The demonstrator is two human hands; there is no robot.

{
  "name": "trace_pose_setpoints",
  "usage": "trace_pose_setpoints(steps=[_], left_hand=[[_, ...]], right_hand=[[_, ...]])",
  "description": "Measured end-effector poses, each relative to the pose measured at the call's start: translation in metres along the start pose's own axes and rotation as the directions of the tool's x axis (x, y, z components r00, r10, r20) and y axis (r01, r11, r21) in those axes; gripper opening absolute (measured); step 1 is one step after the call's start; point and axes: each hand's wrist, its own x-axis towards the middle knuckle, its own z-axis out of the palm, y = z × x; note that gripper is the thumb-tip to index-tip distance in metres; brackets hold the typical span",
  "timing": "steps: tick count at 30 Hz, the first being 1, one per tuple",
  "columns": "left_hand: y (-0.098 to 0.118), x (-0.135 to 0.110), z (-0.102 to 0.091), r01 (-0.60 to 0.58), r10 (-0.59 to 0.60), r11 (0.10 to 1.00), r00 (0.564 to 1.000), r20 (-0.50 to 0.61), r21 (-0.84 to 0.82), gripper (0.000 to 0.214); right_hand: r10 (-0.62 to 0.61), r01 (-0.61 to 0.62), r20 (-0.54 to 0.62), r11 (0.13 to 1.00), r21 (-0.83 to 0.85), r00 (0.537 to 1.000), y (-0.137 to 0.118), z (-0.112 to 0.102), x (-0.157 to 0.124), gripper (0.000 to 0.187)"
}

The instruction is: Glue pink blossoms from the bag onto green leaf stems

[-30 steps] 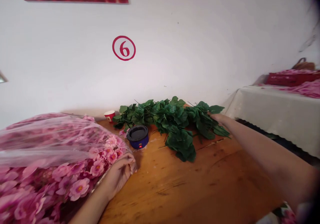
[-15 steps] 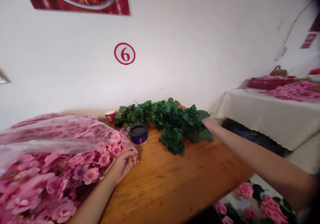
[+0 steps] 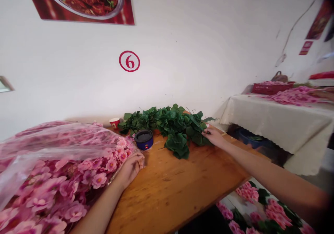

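Note:
My right hand (image 3: 214,137) is at the right end of a heap of green artificial leaves (image 3: 167,121). Its fingers are closed on a leaf spray (image 3: 196,136); a dark bit shows between the fingertips, and the exact hold is partly hidden. On the wooden table (image 3: 161,192), my left hand (image 3: 133,162) rests with fingers loosely curled and nothing visible in them. It lies beside pink artificial flowers (image 3: 99,180) under clear plastic. Just beyond that hand stands a small round blue pot (image 3: 144,140) with a dark top and a lit red light.
A red and white paper cup (image 3: 114,122) stands near the wall. To the right, a cloth-covered table (image 3: 276,117) carries a red crate (image 3: 272,87) and pink petals (image 3: 292,96). Below the table's right edge are pink flowers with leaves (image 3: 278,213).
My right hand has drawn back from the far right of the leaf heap, leftward and slightly down, with leaves shifting beside it. My left hand stays in place. The view has tilted slightly.

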Motion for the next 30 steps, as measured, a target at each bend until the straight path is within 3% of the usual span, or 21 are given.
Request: trace_pose_setpoints(steps=[10,16,20,23,25,26,28,30], left_hand=[[-0.001,-0.003,0.001,-0.014,0.014,1.0,1.0,0.004,0.021,0.002],[-0.001,-0.002,0.0,0.0,-0.001,1.0,1.0,0.002,0.017,0.003],[-0.001,-0.002,-0.001,-0.011,0.01,1.0,1.0,0.017,0.025,0.004],[-0.001,-0.002,-0.001,-0.023,0.022,0.999,1.0,0.018,0.029,0.003],[-0.001,-0.003,-0.001,-0.016,0.016,0.999,1.0,0.019,0.034,0.004],[-0.002,-0.003,-0.001,-0.012,0.011,0.999,1.0,0.019,0.037,0.004],[-0.002,-0.004,0.0,-0.023,0.022,0.998,0.999,0.036,0.05,0.002],[-0.002,-0.008,0.002,-0.063,0.057,0.994,0.995,0.078,0.085,0.007]], right_hand=[[0.037,-0.064,0.117,0.968,0.241,0.992,-0.014,0.015,-0.015,0.039],[0.17,-0.15,-0.006,0.884,0.443,0.985,-0.024,0.016,-0.028,0.049],[0.231,-0.13,-0.154,0.865,0.485,0.961,-0.037,0.002,-0.034,0.044],[0.218,0.009,-0.363,0.847,0.531,0.906,-0.067,-0.014,-0.044,0.035],[0.18,0.099,-0.415,0.817,0.568,0.892,-0.1,-0.02,-0.06,0.03],[0.159,0.175,-0.429,0.748,0.64,0.889,-0.118,-0.021,-0.072,0.026],[0.115,0.196,-0.324,0.596,0.779,0.939,-0.159,-0.014,-0.101,0.021],[0.067,0.047,-0.095,0.516,0.855,0.993,-0.198,0.004,-0.131,0.022]])
